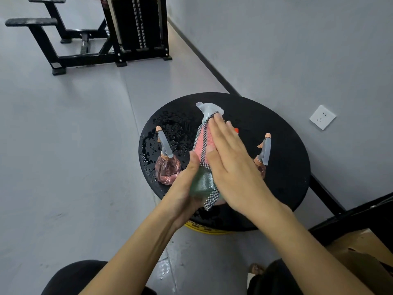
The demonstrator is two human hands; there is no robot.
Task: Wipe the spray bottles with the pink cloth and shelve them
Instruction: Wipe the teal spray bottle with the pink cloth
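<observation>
Water beads on the black round table (276, 128), so the green bottle (203, 184) could slip from my left hand (185, 188), which grips its base. My right hand (231, 165) lies flat, pressing the pink cloth (200, 145) against it. Two pink bottles (168, 169) flank it; the right one is mostly hidden, and no shelf shows.

Pink cloth (201, 143) with checked edging covers green bottle (203, 184).

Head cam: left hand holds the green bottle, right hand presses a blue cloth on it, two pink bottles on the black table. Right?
Not quite. The cloth is pink with a checkered border, not blue, as the head view shows. Otherwise correct: left hand holds the green bottle, right hand presses it.
</observation>
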